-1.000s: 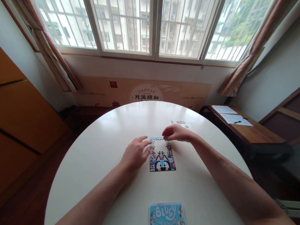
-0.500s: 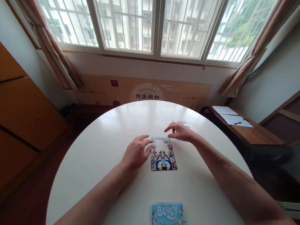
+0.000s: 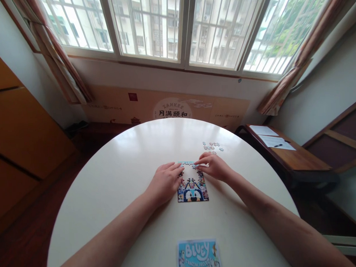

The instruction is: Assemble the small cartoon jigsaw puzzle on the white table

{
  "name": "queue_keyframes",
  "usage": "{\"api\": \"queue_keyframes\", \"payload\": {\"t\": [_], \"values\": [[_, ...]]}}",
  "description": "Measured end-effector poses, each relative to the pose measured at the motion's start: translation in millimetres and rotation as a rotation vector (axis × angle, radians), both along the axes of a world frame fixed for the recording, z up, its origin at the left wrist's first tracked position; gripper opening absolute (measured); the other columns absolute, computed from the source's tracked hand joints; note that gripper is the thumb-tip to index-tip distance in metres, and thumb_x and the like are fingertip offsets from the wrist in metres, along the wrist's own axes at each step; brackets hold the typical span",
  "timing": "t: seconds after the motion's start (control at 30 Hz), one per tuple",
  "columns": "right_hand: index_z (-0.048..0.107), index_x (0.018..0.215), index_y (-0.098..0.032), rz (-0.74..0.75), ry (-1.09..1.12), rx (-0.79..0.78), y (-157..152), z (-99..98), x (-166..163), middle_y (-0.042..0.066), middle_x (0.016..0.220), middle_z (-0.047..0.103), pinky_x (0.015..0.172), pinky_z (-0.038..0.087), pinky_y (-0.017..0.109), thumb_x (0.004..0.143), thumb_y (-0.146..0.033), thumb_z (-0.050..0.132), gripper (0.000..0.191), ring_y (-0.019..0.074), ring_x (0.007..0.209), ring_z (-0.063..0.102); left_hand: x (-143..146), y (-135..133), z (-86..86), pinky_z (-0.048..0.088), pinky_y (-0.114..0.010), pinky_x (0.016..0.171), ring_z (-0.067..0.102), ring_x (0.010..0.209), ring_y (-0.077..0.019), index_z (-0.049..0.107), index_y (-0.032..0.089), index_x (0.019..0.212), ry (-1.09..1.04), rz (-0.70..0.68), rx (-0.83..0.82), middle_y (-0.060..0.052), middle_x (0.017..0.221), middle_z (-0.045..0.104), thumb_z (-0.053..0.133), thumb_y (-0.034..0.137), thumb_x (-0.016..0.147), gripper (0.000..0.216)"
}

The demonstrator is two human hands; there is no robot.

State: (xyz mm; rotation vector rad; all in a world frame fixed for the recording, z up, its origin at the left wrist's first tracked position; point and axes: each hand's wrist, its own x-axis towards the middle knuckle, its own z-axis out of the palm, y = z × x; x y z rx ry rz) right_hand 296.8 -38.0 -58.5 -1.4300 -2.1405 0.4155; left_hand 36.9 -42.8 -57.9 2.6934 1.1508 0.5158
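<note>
A small, partly built jigsaw puzzle (image 3: pixel 192 189) with a blue cartoon dog lies in the middle of the round white table (image 3: pixel 124 182). My left hand (image 3: pixel 165 182) rests on the table against the puzzle's left edge, fingers stretched toward its top left corner. My right hand (image 3: pixel 214 166) lies at the puzzle's top right corner, its fingers pressed flat on the upper edge. I cannot see a piece under the fingers. Several loose pieces (image 3: pixel 212 146) lie just beyond my right hand.
The puzzle box (image 3: pixel 197 256), blue with "BLUEY" on it, lies at the table's near edge. A low wooden side table (image 3: pixel 295 156) with papers (image 3: pixel 271 137) and a pen stands to the right. Barred windows and curtains fill the far wall; wooden cabinets stand at left.
My right hand was raised at the puzzle's top right with fingers apart, then came down flat onto the upper edge. My left hand slid slightly closer to the top left corner.
</note>
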Motion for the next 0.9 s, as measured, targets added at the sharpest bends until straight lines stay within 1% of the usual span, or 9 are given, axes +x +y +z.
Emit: {"api": "queue_keyframes", "payload": {"t": [0.13, 0.43, 0.63, 0.83, 0.9], "values": [[0.082, 0.100, -0.033, -0.023, -0.036, -0.020, -1, -2.4, -5, 0.003, 0.102, 0.071, 0.080, 0.050, 0.032, 0.086, -0.025, 0.072, 0.019, 0.0182, 0.086, 0.066, -1, 1, -2.3, 0.041, -0.054, 0.111, 0.055, 0.132, -0.0315, 0.071, 0.026, 0.125, -0.008, 0.004, -0.003, -0.005, 0.138, 0.065, 0.052, 0.027, 0.094, 0.036], [0.082, 0.095, -0.029, -0.124, 0.008, 0.019, -7, -4.8, -12, 0.002, 0.095, 0.073, 0.076, 0.049, 0.031, 0.087, -0.026, 0.072, 0.013, 0.0174, 0.081, 0.066, 1, 0, -0.4, 0.039, -0.053, 0.111, 0.053, 0.133, -0.0318, 0.069, 0.026, 0.126, 0.019, 0.010, -0.036, -0.004, 0.140, 0.064, 0.055, 0.029, 0.094, 0.035], [0.082, 0.096, -0.029, -0.141, 0.008, 0.015, -5, -6.4, -13, 0.003, 0.091, 0.072, 0.076, 0.049, 0.031, 0.088, -0.027, 0.070, 0.014, 0.0174, 0.077, 0.065, 0, 0, -0.6, 0.040, -0.053, 0.111, 0.055, 0.131, -0.0313, 0.071, 0.026, 0.123, -0.013, -0.003, -0.030, -0.005, 0.137, 0.066, 0.053, 0.028, 0.094, 0.034], [0.082, 0.098, -0.028, -0.122, -0.018, -0.063, -1, -6.7, -11, 0.004, 0.089, 0.069, 0.077, 0.049, 0.032, 0.088, -0.026, 0.068, 0.017, 0.0177, 0.077, 0.064, 0, 0, -1.7, 0.040, -0.053, 0.111, 0.055, 0.132, -0.0315, 0.071, 0.026, 0.124, -0.014, 0.006, -0.029, -0.004, 0.137, 0.066, 0.054, 0.029, 0.093, 0.034], [0.081, 0.103, -0.027, -0.103, 0.017, -0.032, 0, -6.2, -7, 0.005, 0.089, 0.068, 0.076, 0.049, 0.032, 0.090, -0.027, 0.065, 0.021, 0.0179, 0.077, 0.063, 0, 1, -2.4, 0.040, -0.054, 0.111, 0.055, 0.132, -0.0318, 0.071, 0.027, 0.123, -0.027, 0.009, -0.034, -0.004, 0.137, 0.066, 0.055, 0.030, 0.093, 0.034]]}}
